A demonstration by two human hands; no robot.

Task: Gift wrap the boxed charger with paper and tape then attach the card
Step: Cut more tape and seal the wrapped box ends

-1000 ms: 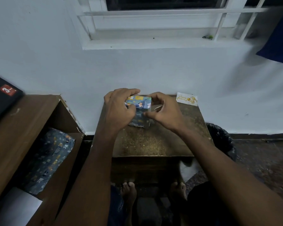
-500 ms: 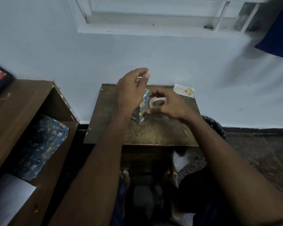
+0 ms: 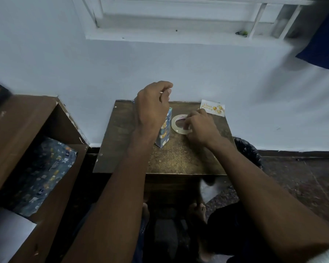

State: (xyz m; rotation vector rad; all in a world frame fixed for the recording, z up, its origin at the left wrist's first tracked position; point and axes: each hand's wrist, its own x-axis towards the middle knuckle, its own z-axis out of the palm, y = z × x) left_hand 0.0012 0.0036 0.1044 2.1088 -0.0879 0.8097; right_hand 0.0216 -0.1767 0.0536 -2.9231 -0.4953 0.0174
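The charger box (image 3: 164, 133), wrapped in blue patterned paper, stands upright on the small brown table (image 3: 179, 160). My left hand (image 3: 152, 109) hovers over the box's top with its fingers curled, thumb and forefinger pinching what looks like a small strip of clear tape. Just right of the box lies the tape roll (image 3: 176, 128), tilted, and my right hand (image 3: 201, 126) grips its right side with curled fingers. The white greeting card (image 3: 213, 108) with gold print lies flat at the table's far right corner, against the wall.
A wooden shelf unit (image 3: 17, 130) stands to the left, holding spare blue wrapping paper (image 3: 42, 175) and a white sheet (image 3: 6, 234). A black bin (image 3: 249, 150) sits behind the table's right side. My bare feet are under the table.
Both hands left the box, which now stands upright. My left hand rose above it. My right hand moved right and took hold of the tape roll.
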